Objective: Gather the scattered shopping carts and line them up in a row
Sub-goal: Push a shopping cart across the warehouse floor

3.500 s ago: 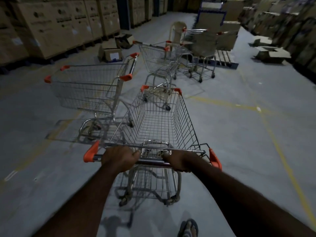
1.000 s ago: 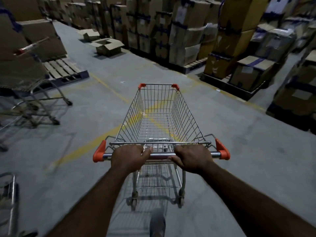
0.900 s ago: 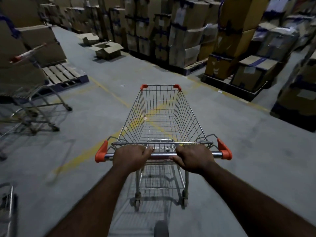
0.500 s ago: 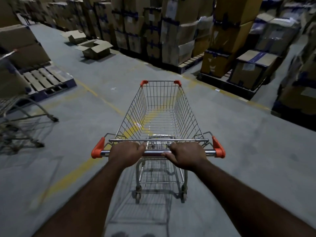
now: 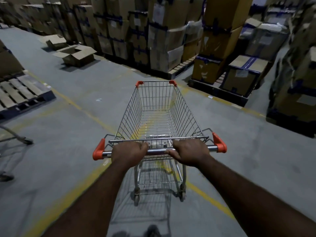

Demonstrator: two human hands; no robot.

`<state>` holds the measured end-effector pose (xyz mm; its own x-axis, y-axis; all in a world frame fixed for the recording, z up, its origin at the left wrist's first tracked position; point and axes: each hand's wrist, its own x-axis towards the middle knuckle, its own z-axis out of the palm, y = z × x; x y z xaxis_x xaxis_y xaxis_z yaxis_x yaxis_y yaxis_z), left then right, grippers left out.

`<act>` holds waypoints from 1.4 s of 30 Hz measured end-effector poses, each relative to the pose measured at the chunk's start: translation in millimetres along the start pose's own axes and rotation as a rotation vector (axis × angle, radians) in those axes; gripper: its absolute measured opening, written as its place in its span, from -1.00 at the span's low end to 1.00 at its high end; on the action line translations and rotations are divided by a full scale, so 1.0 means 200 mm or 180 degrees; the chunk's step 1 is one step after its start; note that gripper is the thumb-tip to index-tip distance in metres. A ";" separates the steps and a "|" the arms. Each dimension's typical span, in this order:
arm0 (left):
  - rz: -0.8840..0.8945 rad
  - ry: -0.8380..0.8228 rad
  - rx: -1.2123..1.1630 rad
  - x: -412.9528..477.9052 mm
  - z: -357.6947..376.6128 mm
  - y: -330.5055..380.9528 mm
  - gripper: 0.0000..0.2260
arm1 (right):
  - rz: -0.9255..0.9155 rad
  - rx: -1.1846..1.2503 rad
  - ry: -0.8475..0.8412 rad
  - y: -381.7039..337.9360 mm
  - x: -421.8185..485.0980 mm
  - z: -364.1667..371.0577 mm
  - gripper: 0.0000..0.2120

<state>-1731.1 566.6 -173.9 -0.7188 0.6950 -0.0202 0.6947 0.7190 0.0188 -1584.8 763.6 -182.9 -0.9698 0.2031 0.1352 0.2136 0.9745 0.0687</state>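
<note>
At far left, the wheels and frame of another cart (image 5: 15, 139) poke into view beside a wooden pallet (image 5: 20, 93). The left hand (image 5: 129, 151) and right hand (image 5: 189, 152) both clamp the handlebar (image 5: 157, 151) of the empty shopping cart (image 5: 159, 113), equally near. Its long axis runs straight ahead over grey concrete floor (image 5: 68, 151) toward stacked cartons (image 5: 164, 35) on the right.
</note>
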 end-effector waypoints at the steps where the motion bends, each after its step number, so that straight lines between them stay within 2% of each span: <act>1: 0.0028 -0.0003 0.0010 0.09 0.00 -0.01 -0.42 | 0.0028 0.0017 -0.0029 0.04 0.08 0.01 -0.24; 6: 0.0135 0.0011 -0.0006 0.55 0.02 -0.08 -0.37 | 0.0114 0.0021 -0.0157 0.22 0.47 0.07 -0.15; 13: 0.0250 0.0029 0.0044 1.09 0.02 -0.17 -0.36 | 0.0271 -0.0026 -0.0276 0.41 0.93 0.14 -0.19; 18: 0.0292 0.0026 0.0140 1.50 0.01 -0.26 -0.36 | 0.0390 -0.0040 -0.0274 0.51 1.25 0.17 -0.34; 24: 0.0415 -0.0069 0.0153 1.97 -0.03 -0.35 -0.39 | 0.0591 0.0050 -0.0398 0.62 1.61 0.21 -0.43; 36: 0.0764 -0.0073 0.0262 2.72 -0.06 -0.41 -0.53 | 0.0976 0.0200 -0.0420 0.82 2.14 0.29 -0.42; 42: 0.1004 0.0010 0.0261 3.06 -0.07 -0.43 -0.47 | 0.1292 0.0106 -0.0419 0.89 2.36 0.33 -0.36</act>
<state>-2230.6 931.0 -174.2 -0.4677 0.8836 -0.0231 0.8830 0.4659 -0.0571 -2012.2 1040.0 -171.6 -0.8150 0.5792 0.0172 0.5793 0.8151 0.0036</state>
